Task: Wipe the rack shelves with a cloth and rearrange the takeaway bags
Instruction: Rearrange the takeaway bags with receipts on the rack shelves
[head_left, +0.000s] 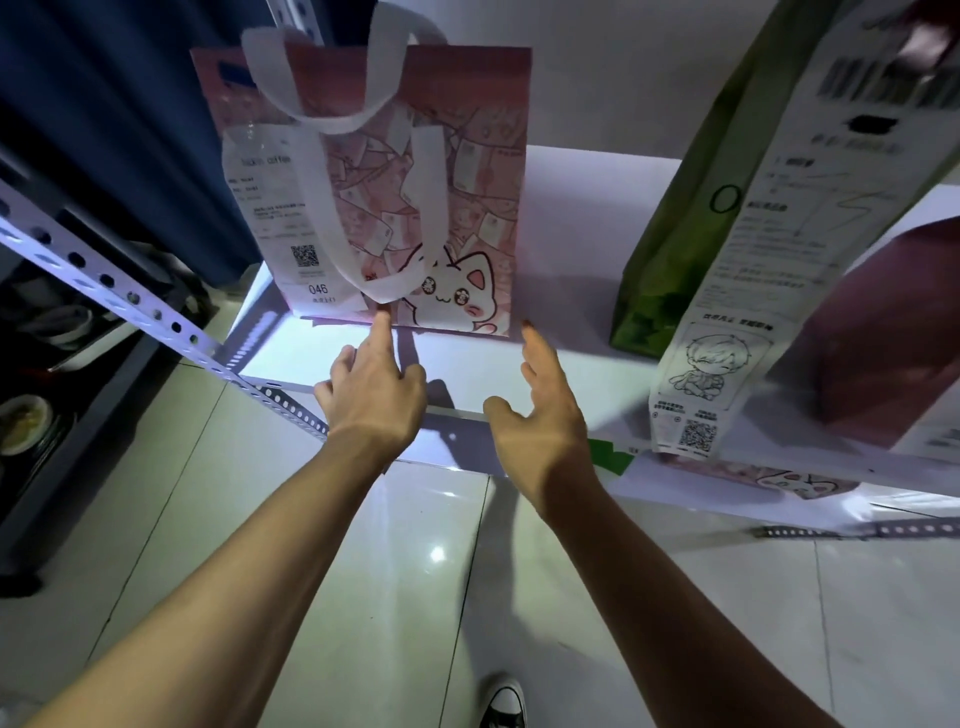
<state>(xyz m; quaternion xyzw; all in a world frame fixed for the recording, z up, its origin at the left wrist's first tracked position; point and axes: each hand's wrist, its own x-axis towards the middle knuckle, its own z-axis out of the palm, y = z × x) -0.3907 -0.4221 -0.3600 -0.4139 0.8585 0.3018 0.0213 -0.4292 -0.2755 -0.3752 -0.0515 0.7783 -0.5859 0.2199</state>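
A pink takeaway bag with a white cat drawing, white handles and a white receipt stands upright at the left end of the white rack shelf. My left hand reaches toward its bottom edge, index finger touching the base under the hanging handle. My right hand hovers open by the bag's lower right corner, fingertips just short of it. Neither hand holds anything. A green bag with a long white receipt stands to the right. No cloth is visible.
A dark red bag sits at the far right of the shelf. Another pink cat bag shows on the shelf below. A perforated metal rack post runs along the left. Glossy floor tiles and my shoe lie beneath.
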